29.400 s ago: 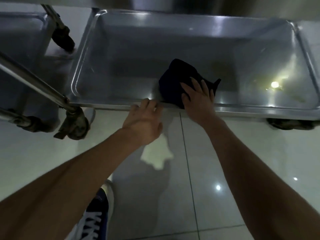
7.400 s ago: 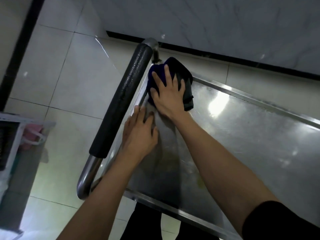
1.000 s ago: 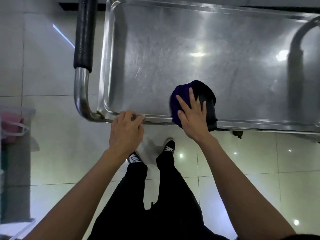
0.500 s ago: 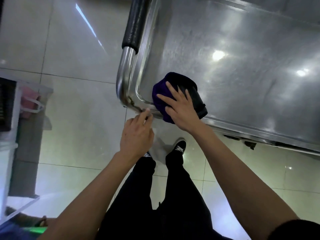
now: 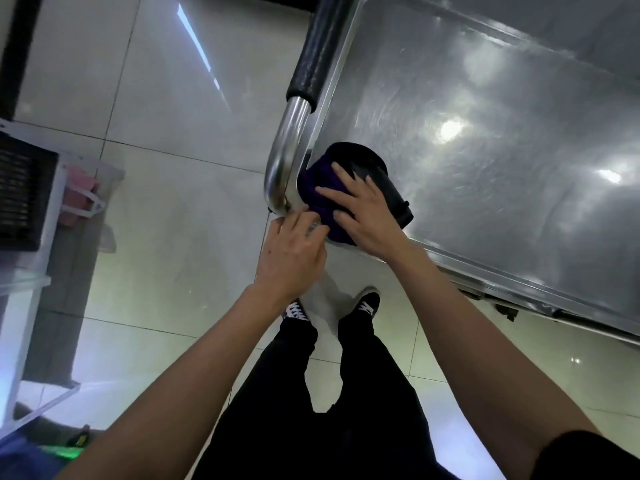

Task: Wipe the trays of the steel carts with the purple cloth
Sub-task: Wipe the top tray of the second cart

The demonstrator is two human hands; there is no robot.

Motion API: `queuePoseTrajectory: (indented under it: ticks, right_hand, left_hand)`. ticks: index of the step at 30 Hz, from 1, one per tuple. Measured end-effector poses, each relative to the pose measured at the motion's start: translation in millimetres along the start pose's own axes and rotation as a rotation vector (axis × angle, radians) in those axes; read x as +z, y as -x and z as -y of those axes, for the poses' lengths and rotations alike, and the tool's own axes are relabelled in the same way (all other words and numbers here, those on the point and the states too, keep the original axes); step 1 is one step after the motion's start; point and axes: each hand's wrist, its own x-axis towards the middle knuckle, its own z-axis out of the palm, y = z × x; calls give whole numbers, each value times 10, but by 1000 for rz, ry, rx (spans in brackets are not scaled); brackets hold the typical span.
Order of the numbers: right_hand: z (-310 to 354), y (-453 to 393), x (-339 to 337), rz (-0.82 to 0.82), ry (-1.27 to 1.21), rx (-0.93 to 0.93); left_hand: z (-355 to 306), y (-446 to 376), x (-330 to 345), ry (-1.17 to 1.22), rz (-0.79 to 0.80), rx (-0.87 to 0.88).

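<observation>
At the bottom of the frame, the person's black trousers (image 5: 332, 393) run up to two black sneakers with white laces (image 5: 363, 304) standing on the glossy pale tiled floor (image 5: 166, 209). Both bare forearms reach up from the lower corners toward the centre of the frame.

The left hand (image 5: 292, 251) sits at the near corner of the shiny steel cart tray (image 5: 502, 168), its fingertips resting on the tray's rim just where the handle tube meets it; the fingers are gently bent and whether they curl round the rim cannot be told. Just to its right, the right hand (image 5: 363, 211) lies flat with fingers spread and straight, pressing down on the bunched dark purple cloth (image 5: 322, 188). The cloth is in the near left corner of the tray, touching the rim, with a darker fold sticking out to the right of the hand.

Left of the tray's edge, the bent steel handle tube (image 5: 282, 157) rises toward the top of the frame and passes into a black foam sleeve (image 5: 317, 53). The tray surface stretches to the upper right, showing swirled streaks and bright reflected lights.

At the far left edge stands a pale rack (image 5: 31, 216) with something pink (image 5: 78, 192) in it, too blurred to make out.
</observation>
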Motion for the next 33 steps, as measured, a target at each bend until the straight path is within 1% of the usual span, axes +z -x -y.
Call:
queuePoseTrajectory:
  ticks: [4, 10, 14, 22, 27, 33]
  right_hand:
    - [-147, -9, -91, -45, 44, 10]
    - [-552, -54, -412, -55, 61, 24]
    - [-868, -79, -667, -20, 78, -8]
    - [-1353, -84, -1052, -63, 81, 50]
    - [-1491, -180, -1184, -130, 43, 84]
    - [-1626, -324, -1302, -175, 90, 144]
  left_hand:
    - [-58, -192, -30, 15, -30, 12]
    - [-351, -571, 25, 5, 13, -30]
    - [-613, -898, 51, 0, 1, -93]
    - [-1053, -1529, 64, -15, 50, -177]
    - [-1050, -1882, 71, -1, 36, -172]
    - [-765, -2239, 125, 22, 4, -182]
